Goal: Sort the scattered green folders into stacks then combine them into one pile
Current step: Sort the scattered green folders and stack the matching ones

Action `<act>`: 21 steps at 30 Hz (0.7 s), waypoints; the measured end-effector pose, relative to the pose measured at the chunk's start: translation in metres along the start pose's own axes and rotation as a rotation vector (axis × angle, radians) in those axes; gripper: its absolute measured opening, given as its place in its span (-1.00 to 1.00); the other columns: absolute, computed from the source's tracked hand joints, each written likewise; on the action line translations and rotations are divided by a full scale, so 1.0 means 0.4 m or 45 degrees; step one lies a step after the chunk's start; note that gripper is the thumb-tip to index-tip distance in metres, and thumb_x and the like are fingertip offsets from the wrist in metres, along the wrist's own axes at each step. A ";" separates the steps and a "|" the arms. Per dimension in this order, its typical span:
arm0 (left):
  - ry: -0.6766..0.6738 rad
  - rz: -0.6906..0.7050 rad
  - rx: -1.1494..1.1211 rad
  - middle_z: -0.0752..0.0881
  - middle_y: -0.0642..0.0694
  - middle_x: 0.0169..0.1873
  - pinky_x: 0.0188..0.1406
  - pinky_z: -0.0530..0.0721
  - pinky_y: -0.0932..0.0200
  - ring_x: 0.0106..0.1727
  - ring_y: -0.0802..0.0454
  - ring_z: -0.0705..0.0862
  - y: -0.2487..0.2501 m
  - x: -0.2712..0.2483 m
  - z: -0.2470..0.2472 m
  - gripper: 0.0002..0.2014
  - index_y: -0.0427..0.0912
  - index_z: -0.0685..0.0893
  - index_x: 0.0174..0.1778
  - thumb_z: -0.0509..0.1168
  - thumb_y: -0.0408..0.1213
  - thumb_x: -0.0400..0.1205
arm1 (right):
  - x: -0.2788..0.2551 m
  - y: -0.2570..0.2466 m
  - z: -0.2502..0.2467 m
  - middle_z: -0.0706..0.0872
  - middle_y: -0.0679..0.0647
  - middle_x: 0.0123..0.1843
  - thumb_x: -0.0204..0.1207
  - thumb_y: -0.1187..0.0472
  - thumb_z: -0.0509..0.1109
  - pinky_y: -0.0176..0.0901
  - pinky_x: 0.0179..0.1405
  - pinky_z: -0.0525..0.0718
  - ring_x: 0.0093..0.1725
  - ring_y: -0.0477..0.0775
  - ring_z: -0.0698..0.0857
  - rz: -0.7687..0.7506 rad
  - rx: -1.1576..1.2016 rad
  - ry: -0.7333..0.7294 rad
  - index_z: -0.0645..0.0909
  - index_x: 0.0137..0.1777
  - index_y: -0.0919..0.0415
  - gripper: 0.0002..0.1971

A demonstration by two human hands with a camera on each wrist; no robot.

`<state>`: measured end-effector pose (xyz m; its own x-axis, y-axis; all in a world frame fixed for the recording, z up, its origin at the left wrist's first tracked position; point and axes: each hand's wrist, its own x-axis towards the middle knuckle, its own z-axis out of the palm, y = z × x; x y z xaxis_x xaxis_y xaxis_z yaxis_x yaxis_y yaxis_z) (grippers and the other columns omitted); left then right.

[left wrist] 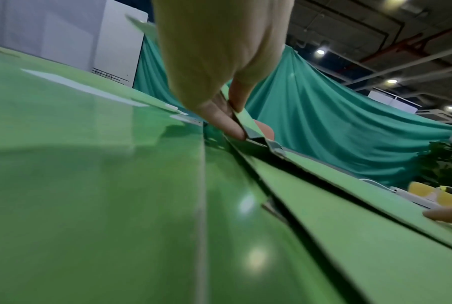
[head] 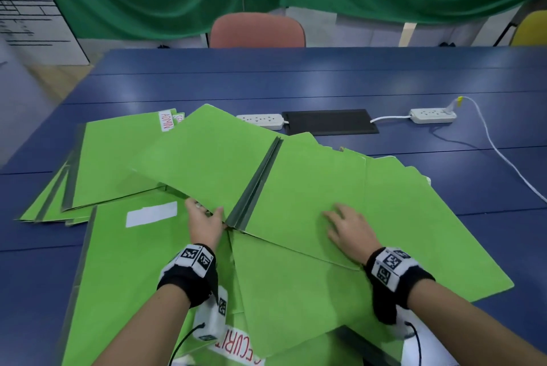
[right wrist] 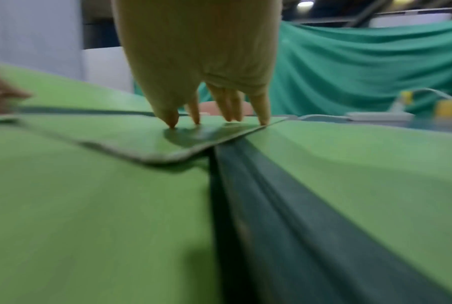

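Several green folders lie scattered and overlapping on the blue table [head: 325, 81]. One folder [head: 225, 164] lies opened out in the middle, its dark spine [head: 257, 182] running toward me. My left hand [head: 207, 220] pinches the near edge of its raised left flap [left wrist: 245, 119], thumb over fingers. My right hand [head: 346, 226] lies with straight fingers pressing down on its right flap [right wrist: 219, 131]. A fanned stack [head: 103, 164] with an ADMIN label sits at the left. A folder with a blank white label [head: 151, 213] lies near my left arm.
Two white power strips [head: 262, 121] [head: 433, 115] and a black mat [head: 330, 122] lie beyond the folders, with a white cable [head: 503, 158] trailing right. A pink chair [head: 257, 31] stands behind the table, a yellow chair [head: 532, 28] at far right.
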<state>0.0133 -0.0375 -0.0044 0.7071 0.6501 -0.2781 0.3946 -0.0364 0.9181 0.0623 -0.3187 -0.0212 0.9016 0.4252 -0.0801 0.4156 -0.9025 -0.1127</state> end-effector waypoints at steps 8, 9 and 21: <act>-0.772 0.379 0.432 0.41 -0.18 0.47 0.14 0.58 0.39 0.49 -0.07 0.40 0.007 -0.073 0.028 -0.56 -0.08 0.53 0.15 0.20 -0.67 0.50 | 0.067 0.061 -0.025 0.45 0.37 0.48 0.57 0.14 0.35 -0.01 0.50 0.32 0.48 0.29 0.42 0.703 0.796 0.053 0.36 0.48 0.44 -0.44; -0.839 0.386 0.532 0.37 -0.14 0.51 0.17 0.56 0.37 0.55 -0.09 0.34 0.005 -0.071 0.037 -0.56 -0.01 0.55 0.05 0.19 -0.68 0.49 | 0.072 0.066 -0.031 0.50 0.37 0.45 0.63 0.18 0.26 0.01 0.47 0.37 0.43 0.28 0.49 0.777 1.016 0.123 0.44 0.42 0.45 -0.55; -0.544 0.180 0.661 0.39 -0.25 0.45 0.44 0.50 -0.06 0.38 -0.15 0.51 -0.003 -0.019 0.098 -0.45 -0.20 0.31 0.51 0.30 -0.32 0.59 | 0.044 0.058 -0.043 0.28 0.31 0.60 0.52 0.49 0.32 0.20 0.53 0.34 0.55 0.28 0.35 0.929 1.634 0.030 0.15 0.60 0.35 -0.33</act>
<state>0.0305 -0.0721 -0.0147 0.8999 0.2596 -0.3503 0.4360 -0.5275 0.7292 0.0900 -0.3332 -0.0082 0.8666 -0.0991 -0.4891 -0.4981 -0.2295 -0.8362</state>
